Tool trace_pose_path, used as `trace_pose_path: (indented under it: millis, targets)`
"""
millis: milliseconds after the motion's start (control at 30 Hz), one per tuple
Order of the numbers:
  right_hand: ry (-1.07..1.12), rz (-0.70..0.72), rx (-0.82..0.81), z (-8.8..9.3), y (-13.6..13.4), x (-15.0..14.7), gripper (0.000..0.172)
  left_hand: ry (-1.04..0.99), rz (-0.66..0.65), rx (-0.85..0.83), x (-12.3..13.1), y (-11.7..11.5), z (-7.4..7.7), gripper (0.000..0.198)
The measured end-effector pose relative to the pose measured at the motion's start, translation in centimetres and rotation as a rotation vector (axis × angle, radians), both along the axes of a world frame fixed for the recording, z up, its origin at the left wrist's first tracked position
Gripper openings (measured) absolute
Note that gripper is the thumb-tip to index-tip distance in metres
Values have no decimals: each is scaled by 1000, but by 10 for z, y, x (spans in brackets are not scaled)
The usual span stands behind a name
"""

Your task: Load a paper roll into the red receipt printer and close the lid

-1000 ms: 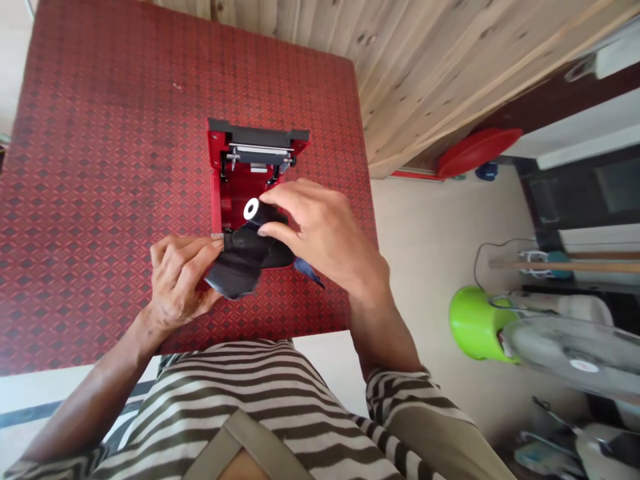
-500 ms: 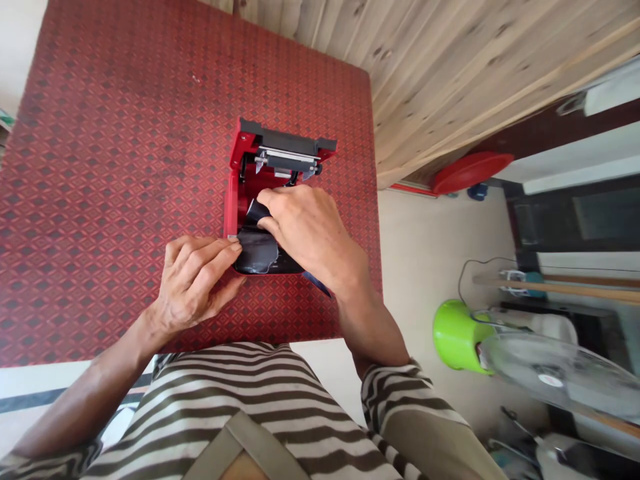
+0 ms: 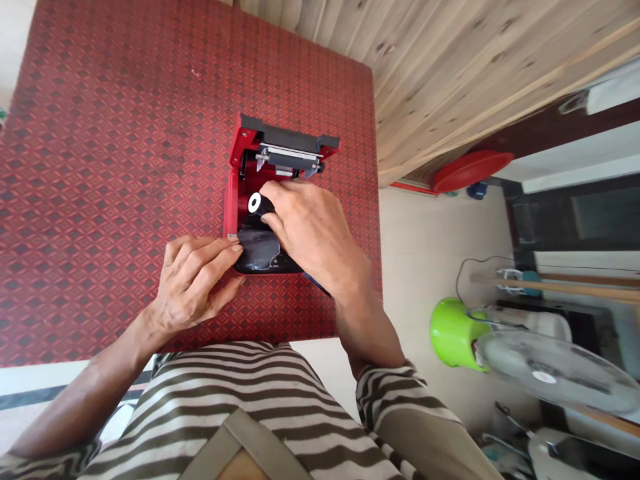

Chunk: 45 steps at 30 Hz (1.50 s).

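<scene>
A red and black printer point(image 3: 232, 207), like a label printer, stands on the table with its lid point(image 3: 290, 141) raised and a roller bar showing. My right hand point(image 3: 316, 233) reaches inside and pinches a black ribbon roll point(image 3: 263, 205) whose white core end faces left. Below the roll, a sheet of dark film point(image 3: 257, 248) with a ragged right edge lies over the printer's front. My left hand point(image 3: 200, 280) grips the front left corner, fingertips at the film's left edge and thumb lower down. A dark blue strip point(image 3: 319, 285) sticks out under my right wrist.
The table point(image 3: 125, 167) has a red patterned cover. Wooden boards point(image 3: 450, 80) stand along its far right side. To the right, on the floor side, are a red basin point(image 3: 470, 172), a green bucket point(image 3: 453, 333) and a fan point(image 3: 555, 367).
My right hand has turned the ribbon roll, so its white core end now faces left and shows fully. My left hand has stayed at the printer's corner.
</scene>
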State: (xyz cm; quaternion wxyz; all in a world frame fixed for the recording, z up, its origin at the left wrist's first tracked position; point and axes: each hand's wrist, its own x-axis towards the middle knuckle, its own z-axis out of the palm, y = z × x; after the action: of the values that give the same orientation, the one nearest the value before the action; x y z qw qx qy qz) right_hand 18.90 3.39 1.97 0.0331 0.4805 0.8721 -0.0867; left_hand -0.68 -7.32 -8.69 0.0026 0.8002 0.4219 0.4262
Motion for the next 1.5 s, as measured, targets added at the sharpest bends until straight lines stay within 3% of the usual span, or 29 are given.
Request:
trace_pose_path:
  millis: [200,567,667,833,933,1067,1167,1267,1367,1433,1500]
  targets:
    - [-95,42,-59,0,4,-9,27,-25,0,-18,1,0,1,84]
    - [-104,74,-100,-22,19,-9,26,4,14,-19,1,0,2,65]
    - [-3,107,-125,-17,17,1,30,3,6,-17,0,0,1,68]
    - [355,246,-165,0,-4,39,51,-40,-17,-19,0,1,0,74]
    - [453,310,-158,3,-24,48,54,-70,-13,-58,2,-1,8,67]
    - [462,201,21,-12,-44,39,23,-84,47,-120,0,2,38,57]
    - [487,153,152,-26,-54,33,26,-11,50,-29,-7,22,66,59]
    - [547,133,280,-36,-64,35,25,94,97,-8,-11,60,84,58]
    - [590,112,404,-43,-73,37,23,120,131,-124,-7,102,89,67]
    - [624,98,479,-46,-77,38,21,68,36,-192,-2,120,87,74]
    - [670,93,541,-49,-79,37,19,-34,-48,-268,3,124,83,71]
